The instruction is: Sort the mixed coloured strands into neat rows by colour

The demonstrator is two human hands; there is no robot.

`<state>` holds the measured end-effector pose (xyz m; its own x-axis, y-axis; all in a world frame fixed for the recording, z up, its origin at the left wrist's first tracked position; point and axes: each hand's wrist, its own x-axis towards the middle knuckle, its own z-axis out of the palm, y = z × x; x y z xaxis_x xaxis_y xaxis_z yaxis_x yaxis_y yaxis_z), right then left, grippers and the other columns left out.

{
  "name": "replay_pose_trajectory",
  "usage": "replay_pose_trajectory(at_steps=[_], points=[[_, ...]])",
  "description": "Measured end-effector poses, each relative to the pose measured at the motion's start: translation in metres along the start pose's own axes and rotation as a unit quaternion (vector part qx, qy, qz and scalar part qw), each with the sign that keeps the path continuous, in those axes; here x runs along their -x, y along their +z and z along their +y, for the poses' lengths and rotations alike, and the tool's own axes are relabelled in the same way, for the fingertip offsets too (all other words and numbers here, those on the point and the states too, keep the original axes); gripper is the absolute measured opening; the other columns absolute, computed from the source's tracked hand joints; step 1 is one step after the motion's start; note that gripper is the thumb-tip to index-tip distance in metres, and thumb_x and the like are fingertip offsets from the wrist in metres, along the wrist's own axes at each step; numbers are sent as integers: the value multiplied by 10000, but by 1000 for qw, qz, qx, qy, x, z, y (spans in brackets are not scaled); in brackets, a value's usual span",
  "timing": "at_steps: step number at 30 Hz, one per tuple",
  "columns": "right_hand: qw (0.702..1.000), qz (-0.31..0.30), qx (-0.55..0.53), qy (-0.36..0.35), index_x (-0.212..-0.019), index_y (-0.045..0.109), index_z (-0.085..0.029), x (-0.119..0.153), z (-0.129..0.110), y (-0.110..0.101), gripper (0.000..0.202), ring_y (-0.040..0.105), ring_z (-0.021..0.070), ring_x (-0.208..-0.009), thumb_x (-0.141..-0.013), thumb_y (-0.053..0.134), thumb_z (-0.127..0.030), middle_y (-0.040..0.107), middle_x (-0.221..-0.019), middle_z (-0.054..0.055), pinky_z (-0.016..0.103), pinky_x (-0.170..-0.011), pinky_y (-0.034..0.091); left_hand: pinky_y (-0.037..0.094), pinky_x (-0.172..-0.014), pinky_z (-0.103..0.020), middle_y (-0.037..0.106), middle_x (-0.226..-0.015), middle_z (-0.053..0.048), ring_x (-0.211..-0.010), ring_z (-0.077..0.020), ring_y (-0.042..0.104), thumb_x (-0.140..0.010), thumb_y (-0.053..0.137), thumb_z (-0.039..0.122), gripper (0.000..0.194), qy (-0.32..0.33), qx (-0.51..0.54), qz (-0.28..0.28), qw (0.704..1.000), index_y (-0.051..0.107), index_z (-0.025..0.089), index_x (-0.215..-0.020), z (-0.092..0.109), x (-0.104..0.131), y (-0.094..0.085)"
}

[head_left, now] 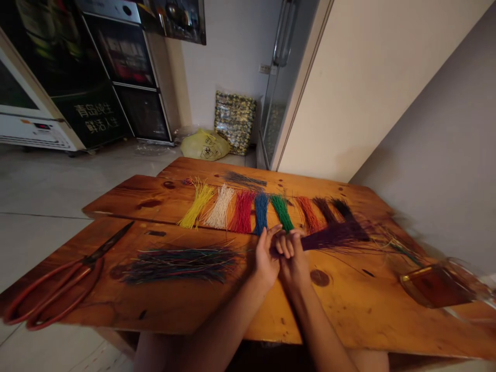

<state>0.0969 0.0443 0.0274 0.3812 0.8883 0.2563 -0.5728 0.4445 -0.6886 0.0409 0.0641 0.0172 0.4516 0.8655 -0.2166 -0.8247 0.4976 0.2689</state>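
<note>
My right hand is closed around one end of a purple bundle of thin strands, which fans out to the right. Against it, my left hand touches the same end, its index finger stretched out; the bundle's tip is hidden between the palms. Behind my hands lies a row of bundles: yellow, white, red, blue, green, orange, brown and black. A mixed dark pile lies to the left.
Large red-handled scissors lie at the left of the wooden table. A glass jug with amber liquid stands at the right. Grey strands lie at the back. A yellow bag sits on the floor beyond.
</note>
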Motion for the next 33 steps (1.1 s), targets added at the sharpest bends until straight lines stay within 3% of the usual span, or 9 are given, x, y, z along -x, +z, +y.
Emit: replay_pose_trajectory(at_steps=[4, 10, 14, 19, 21, 26, 29, 31, 33], points=[[999, 24, -2, -28, -819, 561, -225, 0, -8, 0, 135, 133, 56, -378, -870, 507, -338, 217, -447, -112, 172, -387, 233, 449, -753, -230, 668, -996, -57, -944, -169, 586, -854, 452, 446, 392, -21, -28, -20, 999, 662, 160, -1020, -4, 0, 0], [992, -21, 117, 44, -720, 556, -206, 9, 13, 5, 121, 399, 76, -459, -789, 609, -290, 381, -480, -82, 228, -540, 396, 424, -812, -218, 692, -880, -48, -845, -139, 605, -824, 514, 365, 302, 67, -15, 9, 998, 702, 131, -864, -4, -1, -3], [988, -30, 141, 58, -730, 563, -203, 11, 16, 5, 101, 448, 84, -459, -753, 645, -257, 420, -474, -83, 241, -554, 430, 427, -781, -219, 689, -846, -45, -829, -144, 608, -812, 517, 387, 303, 106, -52, 12, 993, 700, 147, -835, -5, 2, -1], [998, 28, 33, 47, -788, 544, -215, 3, 0, 0, 133, 173, 34, -304, -802, 597, -336, 264, -391, -132, 137, -306, 230, 405, -865, -252, 672, -959, -79, -1005, -194, 564, -851, 456, 391, 348, 76, -101, -61, 990, 687, 134, -891, -9, 8, 10], [998, 33, -6, 57, -795, 542, -214, -1, -7, -4, 153, 85, 27, -308, -802, 597, -356, 233, -392, -139, 119, -279, 149, 392, -893, -261, 662, -988, -85, -1039, -200, 546, -870, 434, 385, 356, 63, -97, -62, 991, 680, 130, -896, -9, 8, 11], [995, 17, -62, 79, -738, 522, -209, -4, -14, -11, 203, 52, 24, -314, -830, 554, -388, 297, -436, -125, 117, -261, 140, 399, -888, -256, 654, -957, -89, -1017, -185, 552, -897, 388, 378, 378, 9, -41, -33, 999, 673, 130, -888, -5, 2, 3], [994, 22, -62, 84, -620, 449, -203, -3, -15, -7, 319, 197, 21, -330, -825, 543, -428, 363, -512, -95, 129, -315, 279, 436, -828, -263, 656, -904, -80, -923, -178, 585, -882, 403, 415, 380, -37, -4, -25, 999, 668, 144, -914, -2, -1, -1], [995, 20, -43, 82, -547, 375, -199, -2, -14, -4, 411, 380, 50, -432, -811, 544, -465, 380, -538, -70, 178, -474, 430, 453, -807, -279, 657, -883, -76, -863, -178, 599, -868, 425, 433, 379, -44, 6, -12, 999, 666, 145, -920, -1, -1, 0], [997, 11, -24, 79, -513, 331, -203, -1, -12, 0, 460, 500, 100, -598, -801, 537, -495, 417, -565, -48, 265, -668, 482, 458, -821, -299, 656, -883, -76, -853, -186, 603, -863, 432, 439, 385, -35, 13, -2, 999, 666, 138, -915, 0, 0, 1]])
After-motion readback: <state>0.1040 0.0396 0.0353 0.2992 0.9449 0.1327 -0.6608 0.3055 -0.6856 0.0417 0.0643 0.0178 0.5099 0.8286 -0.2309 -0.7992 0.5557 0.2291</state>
